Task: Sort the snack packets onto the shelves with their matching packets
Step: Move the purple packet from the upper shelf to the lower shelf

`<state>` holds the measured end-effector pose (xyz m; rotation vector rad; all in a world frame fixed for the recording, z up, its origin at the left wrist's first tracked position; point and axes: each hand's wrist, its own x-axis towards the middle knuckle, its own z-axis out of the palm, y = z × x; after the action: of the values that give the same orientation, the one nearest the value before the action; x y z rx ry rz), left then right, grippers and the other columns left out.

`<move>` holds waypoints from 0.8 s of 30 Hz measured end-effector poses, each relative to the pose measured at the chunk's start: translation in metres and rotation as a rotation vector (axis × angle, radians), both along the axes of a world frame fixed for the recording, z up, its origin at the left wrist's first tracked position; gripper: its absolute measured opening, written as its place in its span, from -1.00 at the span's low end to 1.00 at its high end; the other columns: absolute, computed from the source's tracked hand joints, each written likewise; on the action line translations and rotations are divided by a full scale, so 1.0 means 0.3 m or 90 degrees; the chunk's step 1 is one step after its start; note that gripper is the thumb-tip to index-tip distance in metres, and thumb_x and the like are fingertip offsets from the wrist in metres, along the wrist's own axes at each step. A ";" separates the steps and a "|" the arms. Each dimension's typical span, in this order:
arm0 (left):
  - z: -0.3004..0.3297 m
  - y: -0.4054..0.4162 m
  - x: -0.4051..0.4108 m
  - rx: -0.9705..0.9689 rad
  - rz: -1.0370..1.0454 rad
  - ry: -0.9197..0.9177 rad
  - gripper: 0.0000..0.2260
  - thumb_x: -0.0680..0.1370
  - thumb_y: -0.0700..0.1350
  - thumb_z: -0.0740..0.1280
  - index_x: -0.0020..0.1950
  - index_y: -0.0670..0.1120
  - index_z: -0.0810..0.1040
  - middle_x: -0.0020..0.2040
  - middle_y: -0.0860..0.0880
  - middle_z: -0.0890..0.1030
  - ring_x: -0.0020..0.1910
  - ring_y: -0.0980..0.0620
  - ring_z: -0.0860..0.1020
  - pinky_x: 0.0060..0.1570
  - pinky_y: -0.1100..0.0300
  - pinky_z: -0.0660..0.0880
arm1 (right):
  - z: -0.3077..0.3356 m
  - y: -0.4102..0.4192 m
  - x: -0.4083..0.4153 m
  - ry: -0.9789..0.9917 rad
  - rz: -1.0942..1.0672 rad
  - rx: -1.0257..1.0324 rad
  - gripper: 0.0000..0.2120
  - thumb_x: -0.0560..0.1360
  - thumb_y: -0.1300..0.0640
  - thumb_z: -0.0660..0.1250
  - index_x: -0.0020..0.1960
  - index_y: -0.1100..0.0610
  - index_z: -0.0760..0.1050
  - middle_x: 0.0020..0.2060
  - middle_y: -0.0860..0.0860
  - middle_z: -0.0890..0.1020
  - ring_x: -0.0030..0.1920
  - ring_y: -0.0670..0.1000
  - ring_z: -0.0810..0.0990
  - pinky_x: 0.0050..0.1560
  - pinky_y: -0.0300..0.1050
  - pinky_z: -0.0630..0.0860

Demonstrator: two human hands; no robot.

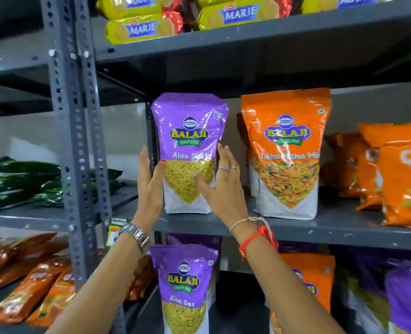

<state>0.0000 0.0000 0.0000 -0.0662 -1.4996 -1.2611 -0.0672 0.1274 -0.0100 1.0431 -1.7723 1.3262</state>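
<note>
A purple Aloo Sev packet [190, 131] stands upright at the left end of the middle shelf [296, 227]. My left hand [150, 186] presses its left side and my right hand [221, 186] lies on its right front, thumb across the clear window. Both hands grip the packet. Right beside it stands an orange Tikha Mitha Mix packet [286, 153]. On the shelf below, another purple Aloo Sev packet [185, 290] stands upright, with an orange packet [308, 276] next to it.
Yellow Marie biscuit packs [139, 27] lie on the top shelf. Orange crisp bags [397, 174] fill the middle shelf's right end. A grey slotted upright [72, 131] divides off a left rack with dark green packets [19, 182] and orange packets [28, 280]. Purple bags [406, 295] sit low right.
</note>
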 end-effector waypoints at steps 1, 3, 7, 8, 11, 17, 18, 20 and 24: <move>0.004 -0.013 -0.004 0.025 -0.003 -0.002 -0.51 0.59 -0.18 0.14 0.48 -0.06 0.07 0.41 0.10 0.20 0.39 0.19 0.20 0.29 0.49 0.22 | 0.001 -0.028 -0.015 -0.022 0.017 -0.002 -0.22 0.44 -0.04 0.37 0.50 0.21 0.09 0.50 0.22 0.20 0.52 0.17 0.12 0.43 -0.13 0.10; 0.003 -0.048 -0.023 0.043 -0.001 -0.036 -0.50 0.58 -0.21 0.15 0.49 -0.08 0.06 0.48 0.04 0.18 0.42 0.23 0.22 0.37 0.38 0.19 | 0.006 -0.073 -0.043 -0.068 0.032 0.015 -0.16 0.40 0.01 0.44 0.50 0.21 0.07 0.47 0.22 0.25 0.48 0.20 0.19 0.44 -0.04 0.20; -0.013 -0.099 -0.088 0.054 -0.065 -0.084 -0.50 0.56 -0.24 0.16 0.46 -0.02 0.09 0.26 0.15 0.38 0.14 0.44 0.43 0.03 0.56 0.33 | -0.015 -0.138 -0.092 -0.121 0.052 0.042 0.05 0.26 -0.11 0.50 0.51 0.06 -0.10 0.46 0.18 0.24 0.46 0.22 0.25 0.41 0.21 0.31; -0.012 -0.099 -0.097 0.061 -0.091 -0.092 -0.49 0.56 -0.23 0.17 0.46 0.00 0.08 0.34 0.05 0.40 0.27 0.24 0.43 0.13 0.43 0.34 | -0.019 -0.144 -0.099 -0.122 0.056 0.047 0.09 0.23 -0.13 0.51 0.51 -0.02 -0.13 0.47 0.17 0.22 0.45 0.22 0.26 0.39 0.22 0.33; -0.026 -0.105 -0.130 0.032 -0.121 -0.102 -0.46 0.53 -0.29 0.22 0.45 -0.03 0.10 0.40 -0.11 0.37 0.28 0.02 0.46 0.15 0.29 0.44 | -0.032 -0.151 -0.118 -0.112 0.065 0.056 0.17 0.16 -0.15 0.56 0.48 -0.12 -0.18 0.49 0.15 0.18 0.42 0.21 0.32 0.33 0.21 0.41; -0.036 -0.101 -0.123 -0.023 -0.118 -0.096 -0.35 0.48 -0.38 0.26 0.48 -0.11 0.04 0.45 -0.16 0.30 0.24 0.07 0.41 0.09 0.45 0.47 | -0.032 -0.134 -0.116 -0.089 0.063 0.061 0.21 0.13 -0.18 0.61 0.50 -0.05 -0.13 0.46 0.11 0.22 0.39 0.16 0.38 0.25 0.19 0.48; -0.037 -0.098 -0.116 -0.030 -0.114 -0.096 -0.34 0.47 -0.38 0.27 0.48 -0.12 0.04 0.43 -0.15 0.31 0.25 0.06 0.40 0.09 0.45 0.46 | -0.032 -0.127 -0.109 -0.094 0.071 0.060 0.22 0.12 -0.18 0.61 0.51 -0.05 -0.13 0.47 0.10 0.23 0.40 0.15 0.38 0.26 0.17 0.48; -0.042 -0.083 -0.093 -0.042 -0.101 -0.095 -0.33 0.47 -0.37 0.27 0.48 -0.11 0.04 0.40 -0.12 0.33 0.25 0.07 0.40 0.10 0.45 0.46 | -0.030 -0.106 -0.086 -0.103 0.090 0.055 0.23 0.11 -0.19 0.61 0.51 -0.04 -0.13 0.46 0.08 0.27 0.39 0.12 0.39 0.26 0.11 0.48; -0.063 -0.050 -0.013 -0.078 -0.110 -0.108 -0.27 0.45 -0.29 0.35 0.49 -0.05 0.02 0.46 -0.17 0.30 0.35 -0.04 0.40 0.24 0.28 0.45 | -0.036 -0.044 -0.019 -0.128 0.120 0.010 0.36 0.04 -0.19 0.63 0.50 -0.06 -0.27 0.41 0.03 0.42 0.36 0.08 0.46 0.29 0.06 0.46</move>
<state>-0.0039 -0.0150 -0.0190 -0.1749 -1.7476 -1.3374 -0.0730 0.1142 -0.0209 1.1424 -1.8697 1.5821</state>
